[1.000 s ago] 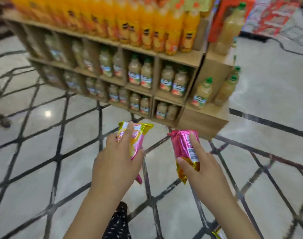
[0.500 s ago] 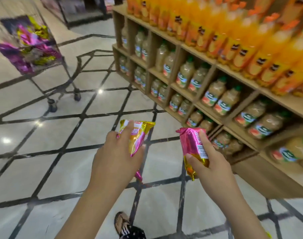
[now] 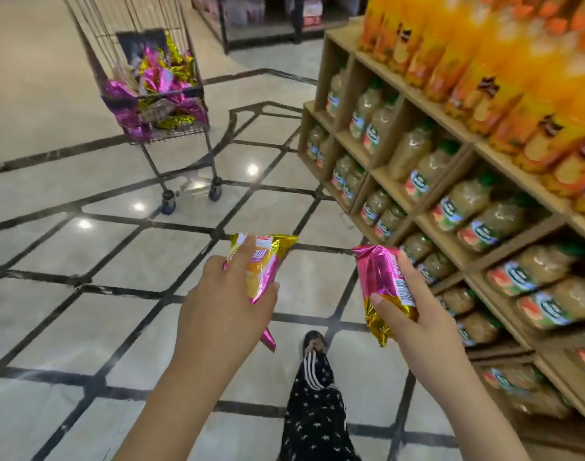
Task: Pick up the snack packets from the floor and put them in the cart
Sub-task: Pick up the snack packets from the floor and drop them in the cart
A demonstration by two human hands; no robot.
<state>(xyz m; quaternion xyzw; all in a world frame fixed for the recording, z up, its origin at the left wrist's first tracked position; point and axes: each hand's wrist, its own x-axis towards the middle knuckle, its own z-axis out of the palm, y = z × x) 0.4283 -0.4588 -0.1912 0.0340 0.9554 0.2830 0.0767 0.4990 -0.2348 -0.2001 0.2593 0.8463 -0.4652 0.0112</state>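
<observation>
Left hand point(image 3: 224, 304) up front, fingers curled round a yellow packet point(image 3: 263, 261), forefinger laid across its top: glossy foil, yellow with pink edges, crimped flat seam at the head, pink tail poking out below the palm. Its print is too blurred to read. Right hand point(image 3: 414, 314) alongside, thumb and fingers clamped on a pink packet point(image 3: 379, 277), a plump crinkled foil pillow, shiny magenta with a gold lower end; a white panel with a barcode shows by the fingers, nothing legible. Both packets are up in the air at waist height, near each other but apart, above the floor point(image 3: 68, 261), which is polished pale stone tile crossed by dark inlaid lines, ceiling lights glinting off it. Well ahead to the left stands the cart point(image 3: 184, 92), thin wire basket on castors, with a heap of packets point(image 3: 161, 71) in the same pink and gold foil inside. On the right runs a wooden shelf point(image 3: 377, 171) of boxy cubbies: orange bottles point(image 3: 484, 78) along the top, pale bottles point(image 3: 467, 201) with green caps below, labels smeared beyond reading. Down below, a sandalled foot point(image 3: 314, 341) and a black trouser leg point(image 3: 317, 410) with white stars.
</observation>
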